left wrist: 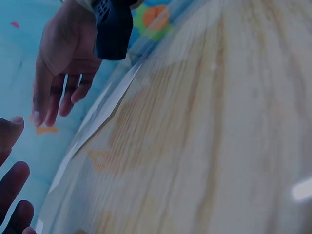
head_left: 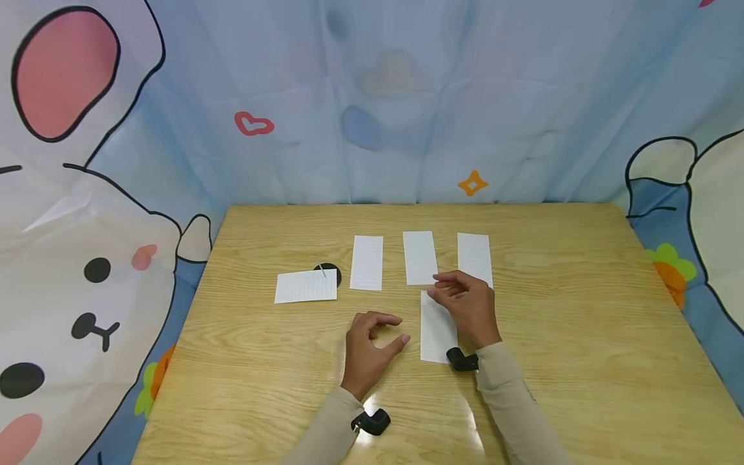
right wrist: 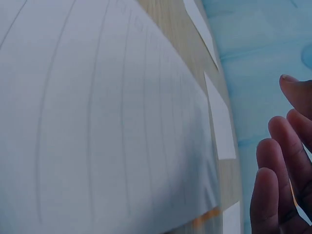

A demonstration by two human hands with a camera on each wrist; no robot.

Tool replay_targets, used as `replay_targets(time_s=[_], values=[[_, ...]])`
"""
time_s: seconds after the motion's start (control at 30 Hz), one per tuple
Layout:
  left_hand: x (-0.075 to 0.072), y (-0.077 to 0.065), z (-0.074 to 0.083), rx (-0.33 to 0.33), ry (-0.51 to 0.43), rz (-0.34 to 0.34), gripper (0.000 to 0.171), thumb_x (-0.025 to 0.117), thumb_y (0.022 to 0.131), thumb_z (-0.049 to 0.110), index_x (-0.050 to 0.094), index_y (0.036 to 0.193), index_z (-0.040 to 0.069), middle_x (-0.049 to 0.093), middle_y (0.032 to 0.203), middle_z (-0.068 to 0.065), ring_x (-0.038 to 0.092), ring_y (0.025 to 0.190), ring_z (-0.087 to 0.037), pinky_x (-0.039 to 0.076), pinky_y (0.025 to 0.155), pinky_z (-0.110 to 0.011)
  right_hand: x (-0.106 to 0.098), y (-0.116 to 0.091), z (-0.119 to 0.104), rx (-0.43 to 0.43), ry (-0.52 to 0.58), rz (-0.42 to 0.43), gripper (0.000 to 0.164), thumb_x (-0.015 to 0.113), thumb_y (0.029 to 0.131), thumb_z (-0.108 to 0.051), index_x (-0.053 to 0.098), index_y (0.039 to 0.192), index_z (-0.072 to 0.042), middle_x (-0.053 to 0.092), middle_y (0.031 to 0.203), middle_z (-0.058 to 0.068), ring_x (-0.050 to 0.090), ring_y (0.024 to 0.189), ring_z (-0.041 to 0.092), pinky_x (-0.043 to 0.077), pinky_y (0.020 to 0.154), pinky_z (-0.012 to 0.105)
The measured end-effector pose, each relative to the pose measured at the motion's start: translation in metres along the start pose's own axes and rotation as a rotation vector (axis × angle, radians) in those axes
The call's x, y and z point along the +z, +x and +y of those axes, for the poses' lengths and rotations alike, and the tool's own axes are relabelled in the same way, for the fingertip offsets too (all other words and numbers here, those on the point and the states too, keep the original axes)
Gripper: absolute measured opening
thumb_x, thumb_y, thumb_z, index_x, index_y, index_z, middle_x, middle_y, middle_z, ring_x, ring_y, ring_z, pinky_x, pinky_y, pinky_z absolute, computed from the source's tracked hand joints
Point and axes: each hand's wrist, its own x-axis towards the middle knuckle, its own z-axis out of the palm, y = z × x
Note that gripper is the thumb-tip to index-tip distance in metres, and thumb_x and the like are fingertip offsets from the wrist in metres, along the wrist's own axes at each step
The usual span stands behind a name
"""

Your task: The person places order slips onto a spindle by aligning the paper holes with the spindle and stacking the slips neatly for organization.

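A lined white paper sheet [head_left: 437, 330] lies lengthwise on the table, nearest the person. My right hand [head_left: 467, 306] is over its upper right part, fingers loosely bent; in the right wrist view the fingers [right wrist: 267, 195] hold nothing and appear raised off the lined paper [right wrist: 97, 117]. Left of that sheet, my left hand [head_left: 371, 352] hovers over bare wood with thumb and fingers parted, holding nothing. Behind the hands, a row of three more sheets stands: a left one [head_left: 367, 263], a middle one [head_left: 420, 258] and a right one [head_left: 474, 255], partly covered by my right hand.
Farther left, another lined sheet [head_left: 305, 287] lies crosswise, partly over a round black object [head_left: 332, 274] with a thin pale piece on it. The wooden table [head_left: 244, 374] meets a blue cartoon-print curtain [head_left: 302, 161] at its back and sides.
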Motion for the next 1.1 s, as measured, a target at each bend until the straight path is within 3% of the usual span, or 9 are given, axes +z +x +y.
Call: replay_targets(time_s=[0.3, 0.63, 0.9, 1.1], values=[[0.02, -0.003, 0.005, 0.083, 0.087, -0.055, 0.031, 0.095, 0.08, 0.02, 0.08, 0.108, 0.026, 0.078, 0.106, 0.013, 0.062, 0.099, -0.017, 0.049, 0.086, -0.03, -0.011, -0.003, 0.012, 0.049, -0.108, 0.015, 0.027, 0.088, 0.09, -0.02, 0.081, 0.114, -0.01, 0.082, 0.106, 0.009, 0.073, 0.086, 0.018, 0.052, 0.075, 0.013], [0.032, -0.006, 0.008, 0.169, 0.242, -0.117, 0.034, 0.097, 0.079, 0.025, 0.08, 0.108, 0.03, 0.077, 0.107, 0.014, 0.06, 0.096, -0.011, 0.052, 0.087, -0.024, -0.017, -0.005, 0.018, 0.111, -0.257, -0.043, 0.029, 0.09, 0.087, -0.018, 0.081, 0.114, -0.011, 0.075, 0.105, 0.013, 0.062, 0.092, 0.025, 0.048, 0.079, 0.033], [0.034, -0.007, 0.013, 0.166, 0.391, -0.18, 0.032, 0.097, 0.078, 0.028, 0.08, 0.105, 0.032, 0.078, 0.103, 0.018, 0.058, 0.092, -0.006, 0.051, 0.085, -0.021, -0.018, -0.004, 0.02, 0.077, -0.314, -0.085, 0.028, 0.088, 0.086, -0.01, 0.081, 0.113, -0.008, 0.065, 0.099, 0.013, 0.055, 0.085, 0.024, 0.043, 0.074, 0.034], [0.033, -0.006, 0.013, 0.174, 0.437, -0.213, 0.029, 0.096, 0.08, 0.028, 0.08, 0.103, 0.032, 0.078, 0.098, 0.018, 0.055, 0.086, -0.006, 0.047, 0.079, -0.018, -0.017, -0.001, 0.019, 0.088, -0.334, -0.124, 0.028, 0.088, 0.086, -0.011, 0.08, 0.112, -0.007, 0.068, 0.102, 0.014, 0.056, 0.081, 0.023, 0.043, 0.072, 0.033]])
